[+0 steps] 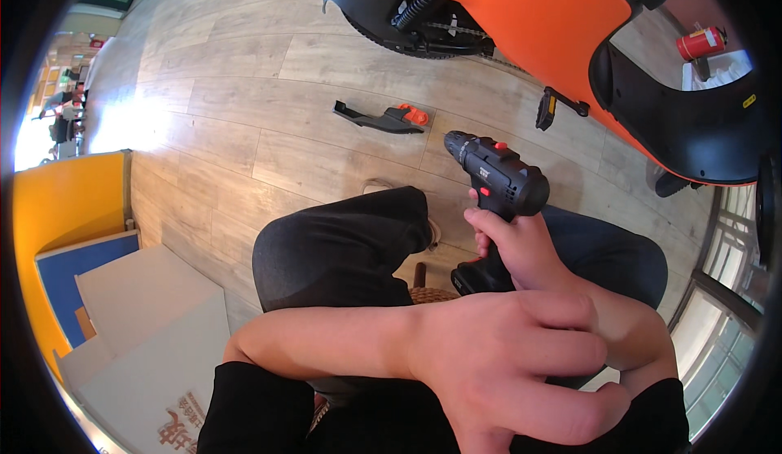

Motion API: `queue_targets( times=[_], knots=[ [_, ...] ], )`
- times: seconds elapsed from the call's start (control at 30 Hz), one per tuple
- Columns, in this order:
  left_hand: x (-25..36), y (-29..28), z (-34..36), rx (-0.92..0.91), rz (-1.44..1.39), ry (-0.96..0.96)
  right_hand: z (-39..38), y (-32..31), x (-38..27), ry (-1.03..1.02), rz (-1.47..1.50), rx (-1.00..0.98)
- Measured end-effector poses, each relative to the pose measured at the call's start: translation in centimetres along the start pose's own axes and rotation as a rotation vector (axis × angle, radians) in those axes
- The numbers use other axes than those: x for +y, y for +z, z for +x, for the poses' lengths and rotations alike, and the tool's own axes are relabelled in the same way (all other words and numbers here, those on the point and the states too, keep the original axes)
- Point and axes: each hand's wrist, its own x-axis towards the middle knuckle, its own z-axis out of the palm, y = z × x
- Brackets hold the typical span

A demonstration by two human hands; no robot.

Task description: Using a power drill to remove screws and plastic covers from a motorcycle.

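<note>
My right hand is wrapped around the grip of a black cordless drill with red buttons. Its chuck points up and to the left, over the floor. The thumb lies along the near side of the grip, and the battery base sits low between my knees. Crossing in front of my body, my left arm brings my left hand over my right forearm. The left fingers are curled with their tips hidden, so whatever they hold, if anything, does not show.
A black curved plastic part with an orange-red piece lies on the wooden floor. An orange and black two-wheeler with a pedal stands ahead on the right. A red fire extinguisher is beyond it. Cardboard boxes and a yellow panel stand left.
</note>
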Motion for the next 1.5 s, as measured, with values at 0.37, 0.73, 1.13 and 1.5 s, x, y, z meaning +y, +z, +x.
queue_targets(
  times=[0.37, 0.73, 1.13, 1.5],
  knots=[
    [0.3, 0.5, -0.5, -0.272, 0.165, 0.159, 0.0, -0.1, 0.3, 0.029, 0.026, -0.004],
    [-3.3, 0.6, -3.2, -0.532, 0.475, -0.05, 1.7, -1.2, 2.1, 0.001, -0.419, 0.105],
    [-5.4, 1.3, -4.3, -0.511, 0.569, -0.115, 3.5, -1.5, 4.4, 0.061, -0.418, 0.246],
    [-5.5, 1.5, -4.5, -0.509, 0.514, -0.118, 2.5, -1.1, 5.1, 0.124, -0.336, 0.171]
  ],
)
